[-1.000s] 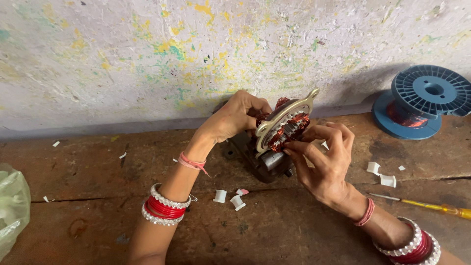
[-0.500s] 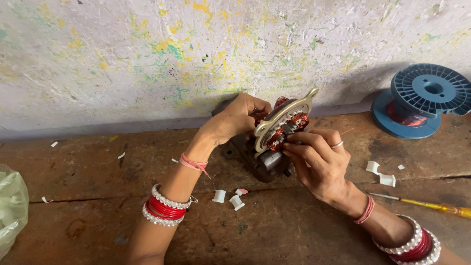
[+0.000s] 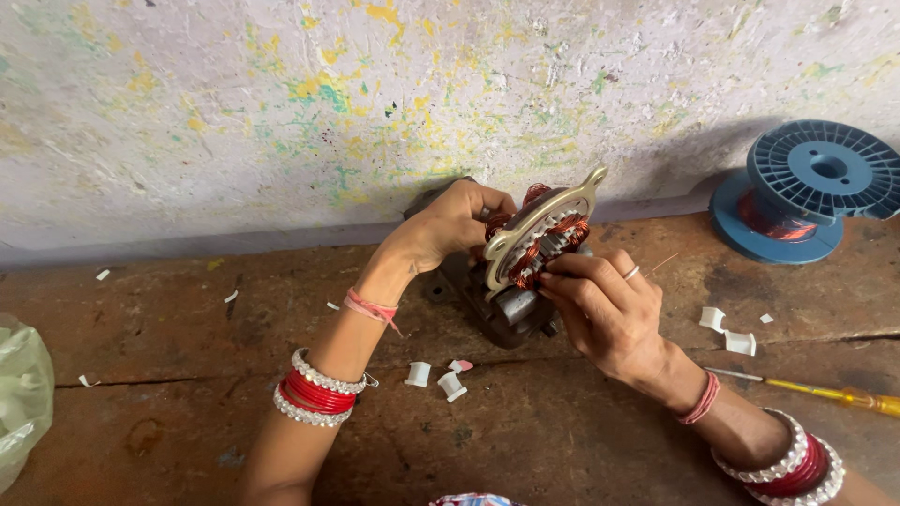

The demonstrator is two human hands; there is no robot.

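Paint-flecked and chipped, a pale wall (image 3: 281, 103) filled the far half of the scene, and below it ran a worn brown worktop (image 3: 169, 319). At the far right a blue plastic spool (image 3: 806, 192) of copper wire stood against the wall. At the left edge lay a pale green plastic bag (image 3: 19, 394).

Near the middle, just off the wall, a motor stator (image 3: 534, 248) was held tilted above a dark block (image 3: 511, 319) that rested on the worktop. It showed a pale metal ring frame with a lug at its top, a core of stacked grey laminations, and tight reddish copper windings bulging from both faces.

The left hand (image 3: 450, 225) had its grip clamped on the stator's far left side. The right hand (image 3: 605, 309) met the stator's near right face, its fingertips (image 3: 553, 274) pinched together at the windings; what they pinched could not be told.

A yellow-handled screwdriver (image 3: 825, 392) lay at the near right. Small white paper scraps (image 3: 727, 330) were scattered about the worktop.
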